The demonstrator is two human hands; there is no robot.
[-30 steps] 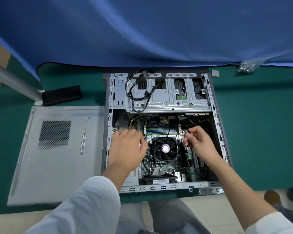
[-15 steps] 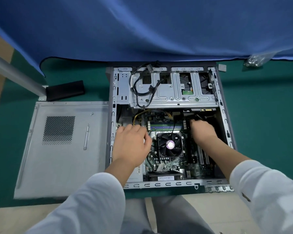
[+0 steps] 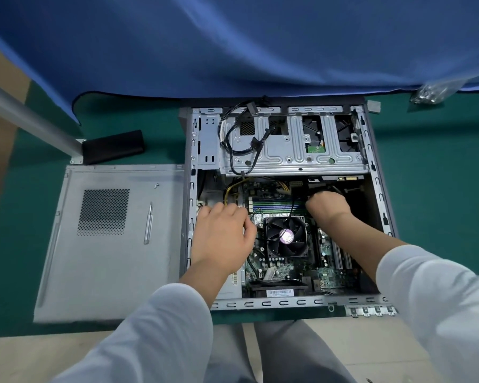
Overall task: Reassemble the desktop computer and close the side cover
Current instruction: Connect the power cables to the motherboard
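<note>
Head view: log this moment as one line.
case open | left hand resting inside | right hand reaching deep, grip hidden | side cover off

Open case (image 3: 285, 303) on green mat (image 3: 437, 217); side cover (image 3: 108, 272) beside it, screwdriver (image 3: 148, 223) atop; both hands (image 3: 223, 239) (image 3: 327, 207) inside, by fan (image 3: 286, 236).

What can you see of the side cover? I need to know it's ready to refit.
The side cover is a flat, grey sheet-metal panel with a square of perforated vent holes and bent edges. It lies detached, flat on the green mat, just left of the open computer case, its right edge along the case. A slim silver screwdriver and a small screw lie on it. Neither hand touches it.
</note>
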